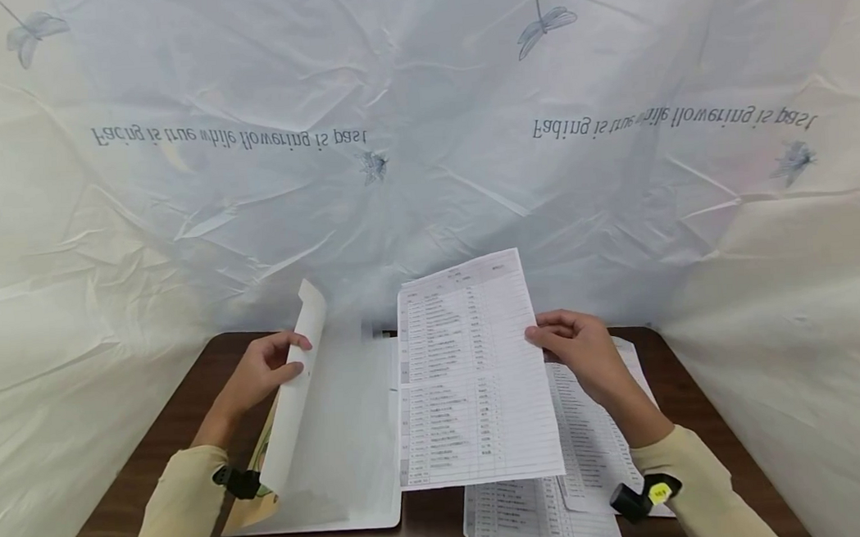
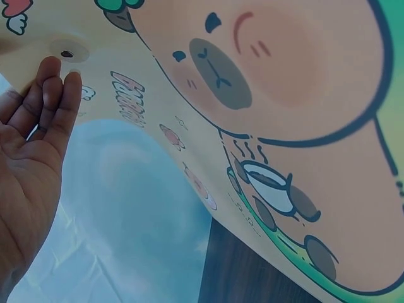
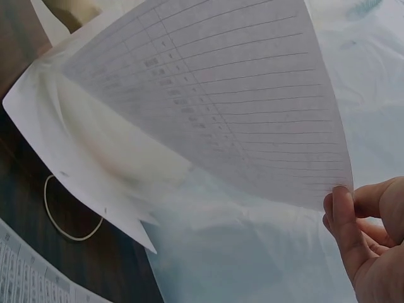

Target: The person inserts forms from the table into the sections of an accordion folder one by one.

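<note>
A cartoon-printed folder (image 2: 284, 82) stands open on the table, its pale inner side (image 1: 352, 437) facing up in the head view. My left hand (image 1: 262, 371) pinches the raised, curling left cover (image 1: 294, 408), thumb inside and fingers on the printed outside. In the left wrist view, the fingertips of the left hand (image 2: 38, 151) lie near a round fastener (image 2: 67, 53). My right hand (image 1: 579, 354) pinches the right edge of a printed, ruled sheet (image 1: 474, 381), held up over the folder's right side. The right wrist view shows the sheet (image 3: 252, 113) bowed between thumb and fingers.
More printed sheets (image 1: 595, 431) lie overlapping on the dark wooden table (image 1: 431, 531) under and beside my right arm. A thin elastic loop (image 3: 66, 233) hangs at the folder's edge. Wrinkled pale sheeting (image 1: 425, 195) with printed lettering surrounds the table's back and sides.
</note>
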Tool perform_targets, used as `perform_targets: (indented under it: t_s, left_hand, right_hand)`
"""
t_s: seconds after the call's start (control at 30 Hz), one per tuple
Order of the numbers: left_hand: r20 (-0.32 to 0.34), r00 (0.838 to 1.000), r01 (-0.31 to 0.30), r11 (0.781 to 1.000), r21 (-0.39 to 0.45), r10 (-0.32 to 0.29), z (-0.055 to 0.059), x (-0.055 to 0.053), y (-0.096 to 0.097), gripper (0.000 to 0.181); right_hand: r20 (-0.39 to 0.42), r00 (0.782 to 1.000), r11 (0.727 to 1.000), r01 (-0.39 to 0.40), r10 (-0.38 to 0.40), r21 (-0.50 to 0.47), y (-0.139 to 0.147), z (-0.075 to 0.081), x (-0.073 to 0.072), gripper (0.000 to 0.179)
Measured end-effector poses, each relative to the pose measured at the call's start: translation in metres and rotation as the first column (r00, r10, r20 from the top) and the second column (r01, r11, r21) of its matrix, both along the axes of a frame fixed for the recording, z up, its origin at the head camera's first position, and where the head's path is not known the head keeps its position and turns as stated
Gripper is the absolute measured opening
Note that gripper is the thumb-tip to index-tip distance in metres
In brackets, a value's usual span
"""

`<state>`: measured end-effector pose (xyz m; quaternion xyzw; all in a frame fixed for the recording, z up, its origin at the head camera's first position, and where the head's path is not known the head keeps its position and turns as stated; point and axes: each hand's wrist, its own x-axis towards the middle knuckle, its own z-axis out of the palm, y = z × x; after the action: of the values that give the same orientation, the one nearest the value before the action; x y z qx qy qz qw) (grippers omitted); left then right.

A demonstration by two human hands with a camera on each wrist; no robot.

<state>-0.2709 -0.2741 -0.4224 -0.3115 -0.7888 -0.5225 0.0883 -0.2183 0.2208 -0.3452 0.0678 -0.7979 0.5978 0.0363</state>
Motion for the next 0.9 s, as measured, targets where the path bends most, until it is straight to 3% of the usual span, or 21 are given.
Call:
perform_targets:
  t_s: [0.47,0.9]
  left_hand:
    - [0.032,0.999,0.013,1.0,-0.003,-0.013,-0.002,-0.001,0.002,0.023]
    - [0.056,0.998,-0.015,1.0,-0.021,0.017,-0.001,0.0,0.006,0.022]
  right_hand:
    - [0.001,1.0,0.996,-0.014,0.014,-0.085,-0.037,0.015,-0.021,0.041]
    - [-0.007,0.998,0.984,-0.066,0.066,-0.168,-0.071,0.007,-0.032,0.036]
